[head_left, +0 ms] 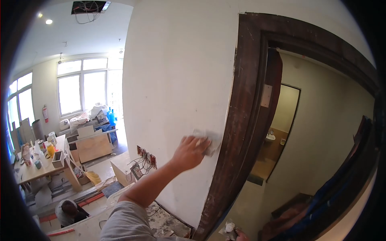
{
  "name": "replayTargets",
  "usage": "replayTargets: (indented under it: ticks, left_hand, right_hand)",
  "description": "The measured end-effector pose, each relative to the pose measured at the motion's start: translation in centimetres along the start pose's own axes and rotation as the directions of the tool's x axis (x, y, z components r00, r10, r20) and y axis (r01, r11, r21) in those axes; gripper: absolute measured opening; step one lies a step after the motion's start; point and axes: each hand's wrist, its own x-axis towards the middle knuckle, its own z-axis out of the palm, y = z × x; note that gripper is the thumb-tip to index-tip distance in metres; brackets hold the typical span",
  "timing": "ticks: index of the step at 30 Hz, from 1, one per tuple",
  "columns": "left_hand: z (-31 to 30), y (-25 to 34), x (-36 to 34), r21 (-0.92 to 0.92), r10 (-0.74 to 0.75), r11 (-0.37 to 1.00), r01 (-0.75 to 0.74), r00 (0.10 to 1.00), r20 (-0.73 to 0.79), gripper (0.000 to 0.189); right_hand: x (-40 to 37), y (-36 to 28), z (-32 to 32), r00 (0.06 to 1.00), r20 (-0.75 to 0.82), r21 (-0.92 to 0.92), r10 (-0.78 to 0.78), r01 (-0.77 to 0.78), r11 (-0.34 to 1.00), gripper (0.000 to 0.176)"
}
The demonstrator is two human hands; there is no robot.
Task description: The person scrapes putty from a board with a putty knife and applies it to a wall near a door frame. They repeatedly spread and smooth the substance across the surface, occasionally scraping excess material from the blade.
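My left hand (192,152) reaches up to the white wall (169,88), its fingers closed on a flat greyish putty scraper (214,142) pressed to the surface beside the door frame. The scraper is blurred, and the hand covers part of it. A dark brown wooden door frame (249,80) stands just right of the scraper. Low at the bottom edge, my right hand (242,235) shows only in part, closed by a small flat piece carrying a lump of white putty (229,227). How it grips that piece is cut off by the frame.
Open wall boxes with loose wires (145,157) sit below left of my arm. A rough, dusty ledge (167,221) lies beneath. At left, a person (68,211) is low down near a cluttered worktable (38,170). Boards (94,148) lean by the windows. A doorway opens at right.
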Motion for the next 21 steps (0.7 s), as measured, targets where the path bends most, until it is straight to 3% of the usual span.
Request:
replayTargets:
  ticks: [2, 4, 6, 8, 10, 12, 13, 16, 17, 18, 19, 20, 21]
  left_hand:
    - [-1.3, 1.8, -4.0, -0.089, -0.046, 0.995, 0.047, 0.999, 0.006, 0.046]
    - [-2.9, 4.9, -7.8, -0.345, -0.227, 0.917, 0.202, 0.973, -0.033, 0.04]
    - [-2.4, 7.8, -12.8, -0.545, -0.383, 0.758, 0.358, 0.921, 0.073, 0.033]
    - [-4.6, 12.7, -15.0, -0.6, -0.447, 0.627, 0.497, 0.86, 0.246, 0.029]
    - [-3.3, 15.1, -19.6, -0.615, -0.333, 0.643, 0.457, 0.89, 0.312, 0.037]
    - [-4.6, 16.4, -20.4, -0.614, -0.129, 0.741, 0.272, 0.955, 0.268, 0.058]
    - [-5.0, 16.5, -21.0, -0.574, -0.132, 0.769, 0.282, 0.948, 0.289, 0.057]
    - [-5.7, 14.9, -23.2, -0.432, -0.085, 0.871, 0.232, 0.939, 0.333, 0.06]
    - [-6.2, 14.2, -23.9, -0.434, -0.07, 0.865, 0.251, 0.918, 0.39, 0.064]
    - [-6.3, 13.9, -25.1, -0.386, -0.107, 0.872, 0.302, 0.886, 0.452, 0.065]
    - [-6.5, 12.9, -26.6, -0.391, -0.031, 0.885, 0.254, 0.869, 0.493, 0.064]
    - [-6.6, 12.7, -27.7, -0.369, -0.105, 0.859, 0.356, 0.826, 0.553, 0.06]
    - [-5.9, 12.6, -28.9, -0.293, -0.277, 0.758, 0.583, 0.694, 0.665, 0.053]
  right_hand:
    - [-0.2, -0.3, 1.6, 0.999, 0.039, 0.027, 0.001, -0.003, 1.0, 0.021]
    - [3.1, 0.6, 0.9, 0.987, 0.158, 0.05, 0.03, -0.038, 0.998, 0.021]
    - [3.3, 0.8, 2.0, 0.98, 0.195, 0.059, 0.029, -0.042, 0.997, 0.02]
    - [0.7, 0.6, 6.7, 0.988, 0.157, 0.052, 0.007, -0.016, 0.999, 0.019]
    - [2.5, 1.1, 7.6, 0.978, 0.206, 0.016, -0.017, 0.014, 1.0, 0.022]
    - [4.8, 1.5, 7.4, 0.97, 0.241, -0.016, -0.033, 0.038, 0.999, 0.028]
    - [7.3, 1.9, 6.4, 0.954, 0.301, -0.001, -0.003, 0.003, 1.0, 0.031]
    - [5.1, 1.6, 9.0, 0.952, 0.305, 0.002, -0.009, 0.009, 1.0, 0.032]
    - [6.8, 1.8, 7.8, 0.906, 0.421, -0.034, -0.048, 0.069, 0.997, 0.033]
    - [7.7, 0.6, 6.9, 0.767, 0.64, -0.032, 0.047, -0.035, 0.999, 0.036]
    - [9.5, -0.6, 6.9, 0.559, 0.813, -0.073, 0.162, -0.178, 0.981, 0.039]
    - [12.0, -0.6, 6.7, 0.69, 0.722, -0.102, 0.053, 0.031, 0.994, 0.044]
    - [3.5, -1.0, 11.4, 0.58, 0.794, -0.107, 0.181, -0.161, 0.981, 0.023]
